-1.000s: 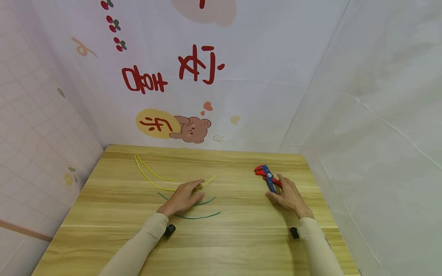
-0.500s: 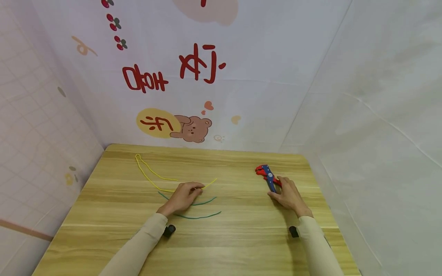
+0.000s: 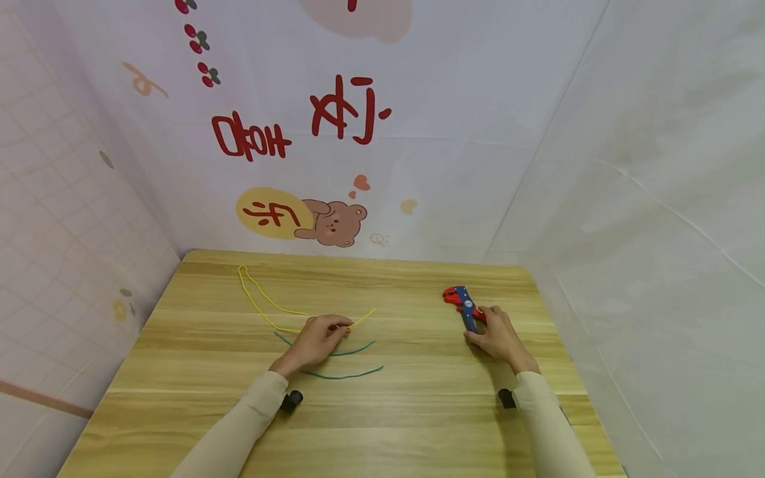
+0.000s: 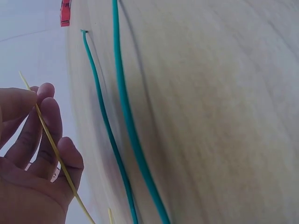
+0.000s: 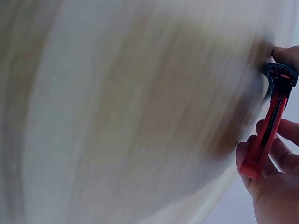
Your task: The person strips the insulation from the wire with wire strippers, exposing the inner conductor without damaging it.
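My left hand pinches a thin yellow wire close to its right end, between thumb and fingers. The short tip sticks out beyond them, and the left wrist view shows the wire running back across the palm. Below this hand lie two green wires, partly hidden by it. On the right, my right hand holds a red and blue wire stripper by its handles, with the jaws toward the back of the table. In the right wrist view, the fingers curl around the red handle.
The wooden table ends at a printed white cloth wall behind. Plain cloth hangs close on the right and a checked one on the left. Black wrist cameras sit under both sleeves.
My left thumb and fingers have come together on the yellow wire, whose loop has shifted slightly right. My right hand stays at the wire stripper, which has barely moved.
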The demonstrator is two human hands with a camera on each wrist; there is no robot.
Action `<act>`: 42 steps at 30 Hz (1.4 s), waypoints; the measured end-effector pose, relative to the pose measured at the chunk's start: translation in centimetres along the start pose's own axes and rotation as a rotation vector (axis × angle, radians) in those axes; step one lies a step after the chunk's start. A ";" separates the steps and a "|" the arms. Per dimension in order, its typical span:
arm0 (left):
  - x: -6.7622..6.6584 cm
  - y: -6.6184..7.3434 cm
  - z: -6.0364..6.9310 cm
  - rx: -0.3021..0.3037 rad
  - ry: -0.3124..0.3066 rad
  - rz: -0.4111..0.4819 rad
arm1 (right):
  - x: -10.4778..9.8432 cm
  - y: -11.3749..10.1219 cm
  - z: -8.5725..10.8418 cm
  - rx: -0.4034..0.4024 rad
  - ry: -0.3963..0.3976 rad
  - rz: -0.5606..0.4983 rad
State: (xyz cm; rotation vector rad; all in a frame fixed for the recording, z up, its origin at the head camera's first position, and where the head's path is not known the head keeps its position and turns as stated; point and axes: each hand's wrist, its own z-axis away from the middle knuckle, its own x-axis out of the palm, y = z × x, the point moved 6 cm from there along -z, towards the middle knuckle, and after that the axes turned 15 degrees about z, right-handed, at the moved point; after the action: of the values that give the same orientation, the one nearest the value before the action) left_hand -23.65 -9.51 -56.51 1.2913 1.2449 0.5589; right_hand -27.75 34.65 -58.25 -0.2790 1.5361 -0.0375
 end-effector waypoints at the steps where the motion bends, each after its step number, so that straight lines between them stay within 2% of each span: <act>1: 0.0 0.2 0.0 0.011 0.000 0.001 | 0.0 0.1 0.0 0.009 -0.006 -0.002; 10: -0.1 0.9 0.1 0.054 0.011 0.015 | 0.1 0.0 0.2 0.057 -0.062 -0.024; 20: -0.3 1.3 0.2 0.044 0.028 0.037 | 0.4 0.0 0.7 0.077 -0.070 -0.043; 35: -0.4 2.6 0.6 0.068 0.061 0.024 | -0.1 -0.3 1.0 0.118 -0.053 -0.130; 42: -0.6 3.4 0.9 0.107 0.100 0.016 | -0.6 -1.5 1.6 0.101 -0.073 -0.231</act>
State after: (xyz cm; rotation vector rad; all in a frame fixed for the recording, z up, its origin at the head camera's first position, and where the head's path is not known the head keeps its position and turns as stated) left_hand -21.93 -9.51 -53.36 1.3771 1.3638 0.5809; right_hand -25.98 33.59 -57.36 -0.3726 1.4184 -0.2833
